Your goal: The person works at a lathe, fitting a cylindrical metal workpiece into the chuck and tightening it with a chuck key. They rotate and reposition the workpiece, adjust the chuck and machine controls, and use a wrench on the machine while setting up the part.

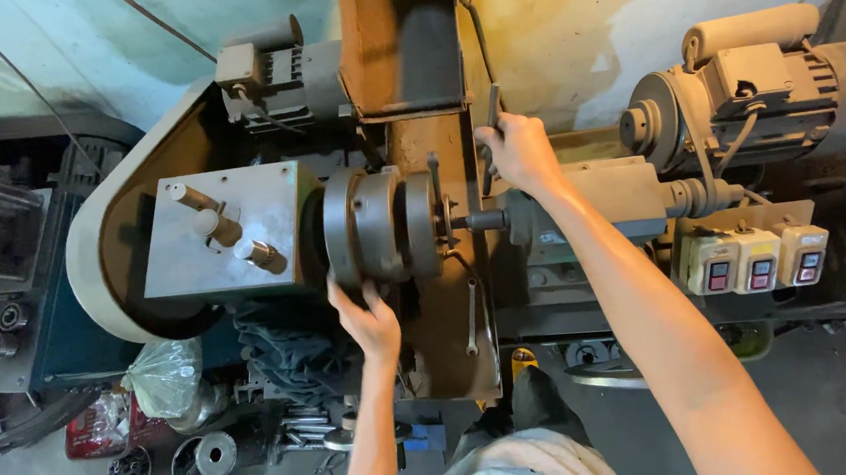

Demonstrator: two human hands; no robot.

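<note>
A small lathe fills the middle of the head view. My left hand [367, 317] reaches up from below and cups the underside of the round grey chuck [379, 223], fingers spread on its rim. My right hand [518, 151] is closed around a dark metal lever [492, 131] that stands up just behind the tailstock [617, 201]. The tailstock's centre point touches the face of the chuck. To the left of the chuck sits the grey headstock box [232, 230] with three stub shafts sticking out.
An electric motor [776, 89] sits at the right, another smaller motor [271, 71] at the back. Three switch boxes [757, 258] hang under the tailstock. A spanner [472, 318] lies on the rusty bed. Rags, a plastic bag [165, 375] and metal parts crowd the floor below left.
</note>
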